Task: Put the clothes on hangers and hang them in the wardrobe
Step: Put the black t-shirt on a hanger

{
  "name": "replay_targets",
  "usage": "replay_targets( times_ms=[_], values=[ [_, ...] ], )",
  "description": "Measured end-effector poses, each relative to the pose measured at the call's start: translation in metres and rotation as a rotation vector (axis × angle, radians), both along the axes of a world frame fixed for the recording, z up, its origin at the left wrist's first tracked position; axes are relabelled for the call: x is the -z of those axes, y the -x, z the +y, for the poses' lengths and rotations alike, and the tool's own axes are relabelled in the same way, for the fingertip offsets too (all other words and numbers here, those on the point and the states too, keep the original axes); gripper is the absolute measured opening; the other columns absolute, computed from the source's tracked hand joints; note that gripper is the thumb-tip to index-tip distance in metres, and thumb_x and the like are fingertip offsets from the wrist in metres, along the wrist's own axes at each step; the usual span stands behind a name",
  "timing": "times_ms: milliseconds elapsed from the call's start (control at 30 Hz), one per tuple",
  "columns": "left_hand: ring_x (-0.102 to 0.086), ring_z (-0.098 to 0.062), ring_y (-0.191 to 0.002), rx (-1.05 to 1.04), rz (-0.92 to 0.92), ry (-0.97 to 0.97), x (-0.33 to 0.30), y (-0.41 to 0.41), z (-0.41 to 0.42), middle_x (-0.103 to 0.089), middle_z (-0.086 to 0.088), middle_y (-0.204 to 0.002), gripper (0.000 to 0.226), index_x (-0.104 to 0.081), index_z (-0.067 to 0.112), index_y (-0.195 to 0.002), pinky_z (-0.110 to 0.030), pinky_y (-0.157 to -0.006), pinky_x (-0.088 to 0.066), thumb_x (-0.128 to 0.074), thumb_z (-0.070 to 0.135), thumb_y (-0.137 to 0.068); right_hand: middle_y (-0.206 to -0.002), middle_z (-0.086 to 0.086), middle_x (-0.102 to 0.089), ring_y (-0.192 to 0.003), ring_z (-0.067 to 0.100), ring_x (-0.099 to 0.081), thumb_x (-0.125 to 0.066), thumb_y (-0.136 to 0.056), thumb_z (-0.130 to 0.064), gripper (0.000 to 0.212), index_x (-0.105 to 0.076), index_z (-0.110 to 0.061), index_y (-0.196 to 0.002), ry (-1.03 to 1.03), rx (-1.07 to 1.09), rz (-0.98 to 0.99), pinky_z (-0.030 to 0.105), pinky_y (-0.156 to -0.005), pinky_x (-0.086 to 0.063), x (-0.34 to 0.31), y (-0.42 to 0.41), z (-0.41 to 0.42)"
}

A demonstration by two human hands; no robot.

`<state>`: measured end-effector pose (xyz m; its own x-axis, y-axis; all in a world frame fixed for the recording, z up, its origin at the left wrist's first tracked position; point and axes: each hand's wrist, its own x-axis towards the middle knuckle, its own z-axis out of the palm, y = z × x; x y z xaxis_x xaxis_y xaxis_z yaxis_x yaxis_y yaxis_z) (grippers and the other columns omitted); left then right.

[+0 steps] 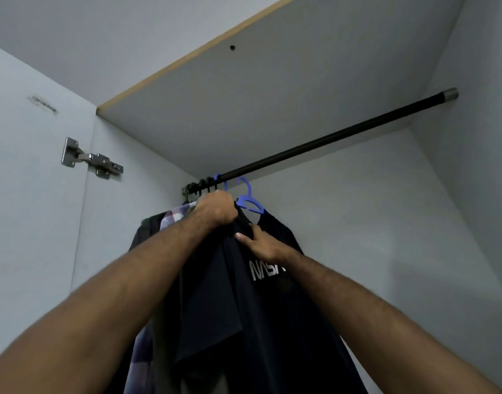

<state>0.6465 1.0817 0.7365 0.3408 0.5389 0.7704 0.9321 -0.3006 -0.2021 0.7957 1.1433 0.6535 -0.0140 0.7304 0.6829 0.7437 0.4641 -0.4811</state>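
The left hand [217, 207] grips the dark shirt [261, 308] at its blue hanger [249, 201] below the rail [329, 140], while the right hand [262, 243] pinches its collar.

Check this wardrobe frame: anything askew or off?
The blue hanger carrying the dark NASA T-shirt is tilted, and its hook looks just below the rod, not clearly over it. The left hand grips bunched fabric at the collar; the right hand pinches the shirt lower down.
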Motion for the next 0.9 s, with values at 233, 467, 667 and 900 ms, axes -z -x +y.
replay_targets(
  times_ms=[233,467,667,900],
  values=[
    [-0.064,-0.034,-0.108,0.003,-0.170,-0.031,-0.032,-0.008,0.050,-0.064,-0.016,-0.121,0.033,-0.062,0.001,-0.119,-0.039,-0.084,-0.051,-0.049,0.021,-0.097,-0.158,0.010,-0.040,-0.141,0.032,-0.045,-0.047,-0.088,-0.074,0.095,-0.020,-0.018,-0.160,-0.089,-0.127,-0.009,0.044,-0.115,-0.039,-0.035,0.013,0.038],
    [-0.064,-0.036,-0.098,-0.051,-0.174,-0.113,-0.036,-0.003,0.043,-0.064,-0.021,-0.119,0.025,-0.060,0.001,-0.112,-0.043,-0.081,-0.053,-0.051,0.018,-0.096,-0.157,0.010,-0.042,-0.142,0.028,-0.044,-0.051,-0.096,-0.062,0.082,-0.027,-0.013,-0.158,-0.190,-0.208,0.006,0.042,-0.117,-0.037,-0.023,0.002,0.062],
    [-0.057,-0.029,-0.092,-0.191,-0.101,-0.093,-0.006,0.011,0.030,-0.061,-0.017,-0.120,0.028,-0.051,0.002,-0.123,-0.037,-0.073,-0.043,-0.050,0.013,-0.097,-0.150,0.011,-0.047,-0.136,0.027,-0.049,-0.055,-0.100,-0.052,0.068,-0.036,-0.010,-0.151,-0.109,-0.237,-0.060,0.044,-0.114,-0.041,0.002,-0.005,0.069],
    [-0.064,-0.038,-0.104,-0.303,0.020,-0.319,0.013,0.004,0.014,-0.066,-0.016,-0.119,0.033,-0.052,0.007,-0.121,-0.041,-0.076,-0.045,-0.043,0.031,-0.101,-0.150,0.009,-0.044,-0.133,0.033,-0.047,-0.056,-0.099,-0.037,0.052,-0.045,-0.013,-0.144,-0.476,0.054,-0.094,0.050,-0.105,-0.044,0.026,0.004,0.054]
  ],
)
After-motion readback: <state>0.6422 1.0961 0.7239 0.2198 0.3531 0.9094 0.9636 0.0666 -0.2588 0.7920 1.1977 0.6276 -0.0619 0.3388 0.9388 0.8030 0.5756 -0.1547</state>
